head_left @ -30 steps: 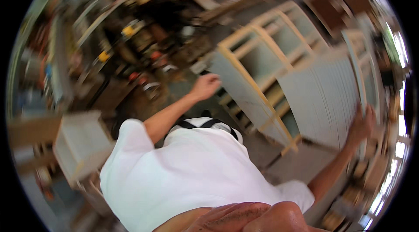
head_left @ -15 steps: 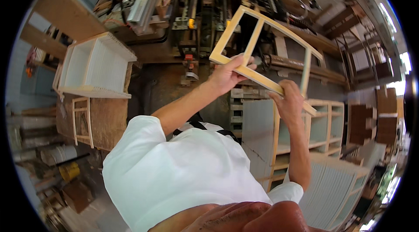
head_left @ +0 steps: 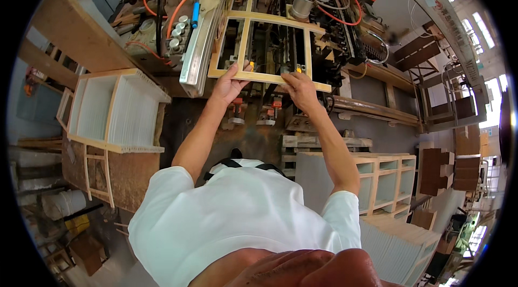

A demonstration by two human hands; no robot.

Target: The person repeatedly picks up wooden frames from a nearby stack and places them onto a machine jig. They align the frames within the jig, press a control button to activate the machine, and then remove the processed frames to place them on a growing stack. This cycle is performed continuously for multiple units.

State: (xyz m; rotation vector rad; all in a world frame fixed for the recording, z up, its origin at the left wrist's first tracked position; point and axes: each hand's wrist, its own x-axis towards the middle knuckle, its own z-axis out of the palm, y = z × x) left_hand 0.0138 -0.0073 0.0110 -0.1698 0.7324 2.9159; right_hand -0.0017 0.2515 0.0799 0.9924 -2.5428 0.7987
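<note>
Though apart from brown box (head_left: 88,256), wooden frame (head_left: 264,77) in hands (head_left: 228,87) (head_left: 302,91).

The wooden frame (head_left: 265,78), held aslant in the air half a second ago, is now turned squarer and brought over the machine (head_left: 349,39), its left end just beside the metal-faced beam (head_left: 198,56).

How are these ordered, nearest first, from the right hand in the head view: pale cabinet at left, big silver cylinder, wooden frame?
1. Wooden frame, in the right hand.
2. Big silver cylinder, ahead, upper centre.
3. Pale cabinet, far left.
</note>
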